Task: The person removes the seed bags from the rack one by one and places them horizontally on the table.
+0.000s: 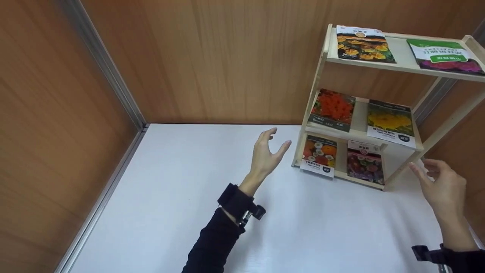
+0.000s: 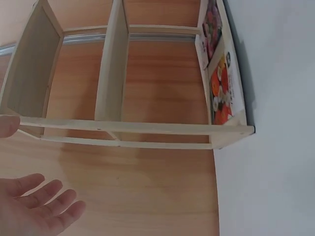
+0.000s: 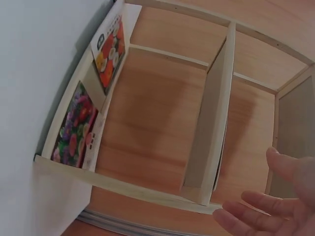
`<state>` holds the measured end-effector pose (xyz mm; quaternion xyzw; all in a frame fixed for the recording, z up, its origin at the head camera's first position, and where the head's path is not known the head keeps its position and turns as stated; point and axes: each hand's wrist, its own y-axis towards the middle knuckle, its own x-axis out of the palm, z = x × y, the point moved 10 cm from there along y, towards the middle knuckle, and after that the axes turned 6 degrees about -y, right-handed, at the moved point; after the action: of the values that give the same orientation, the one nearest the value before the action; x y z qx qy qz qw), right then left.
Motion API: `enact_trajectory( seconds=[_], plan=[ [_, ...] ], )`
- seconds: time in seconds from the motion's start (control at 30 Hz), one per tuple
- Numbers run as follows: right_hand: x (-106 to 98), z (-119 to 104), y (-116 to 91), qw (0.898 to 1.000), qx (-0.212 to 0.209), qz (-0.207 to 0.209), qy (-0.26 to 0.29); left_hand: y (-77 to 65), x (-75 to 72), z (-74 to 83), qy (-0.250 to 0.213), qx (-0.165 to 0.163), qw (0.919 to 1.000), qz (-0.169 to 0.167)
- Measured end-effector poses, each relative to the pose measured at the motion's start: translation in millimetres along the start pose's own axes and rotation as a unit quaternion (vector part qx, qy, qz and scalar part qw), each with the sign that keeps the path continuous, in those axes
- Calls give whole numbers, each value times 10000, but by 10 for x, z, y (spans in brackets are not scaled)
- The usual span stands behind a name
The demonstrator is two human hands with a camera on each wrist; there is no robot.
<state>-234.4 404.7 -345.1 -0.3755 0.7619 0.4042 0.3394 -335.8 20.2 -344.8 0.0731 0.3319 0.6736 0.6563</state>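
Note:
A light wooden three-tier shelf (image 1: 399,49) stands at the right, bearing several flower-picture packets. On top lie an orange-flower packet (image 1: 363,44) and a green-and-white packet (image 1: 441,57). The middle tier holds a red-flower packet (image 1: 333,108) and a yellow-flower packet (image 1: 390,119). Below are an orange-and-white packet (image 1: 320,153) and a dark pink-purple packet (image 1: 365,163). My left hand (image 1: 265,157) is left of the shelf, thumb and fingers spread, holding nothing. My right hand (image 1: 445,185), also holding nothing, is beside the right front post; whether its fingertips touch it I cannot tell.
The shelf stands on a white tabletop (image 1: 170,189), close to the wood-grain back wall (image 1: 227,64). Another wood-grain panel (image 1: 49,113) rises at the left, joined at the corner by a metal strip (image 1: 110,72). A further panel is at the right.

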Motion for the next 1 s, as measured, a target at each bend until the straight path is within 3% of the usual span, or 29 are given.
enact_trajectory(
  seconds=[0.23, 0.47, 0.6, 0.8, 1.0],
  plan=[
    [-173, 188, 246, 9976, 682, -23, 88, 364, 222, 160, -411, 9, 9991, -48],
    [-175, 390, 615, 9900, 1310, 14, 526, 689, 451, 158, -890, -347, 9947, -389],
    [-134, 397, 802, 9845, 1529, 29, 854, 853, 564, 167, -1023, -517, 9919, -540],
    [-127, 277, 908, 9760, 1738, -105, 1309, 1038, 683, 200, -1182, -769, 9876, -689],
    [-150, 288, 982, 9782, 1745, -17, 1129, 1159, 718, 302, -1134, -732, 9886, -669]
  ],
)
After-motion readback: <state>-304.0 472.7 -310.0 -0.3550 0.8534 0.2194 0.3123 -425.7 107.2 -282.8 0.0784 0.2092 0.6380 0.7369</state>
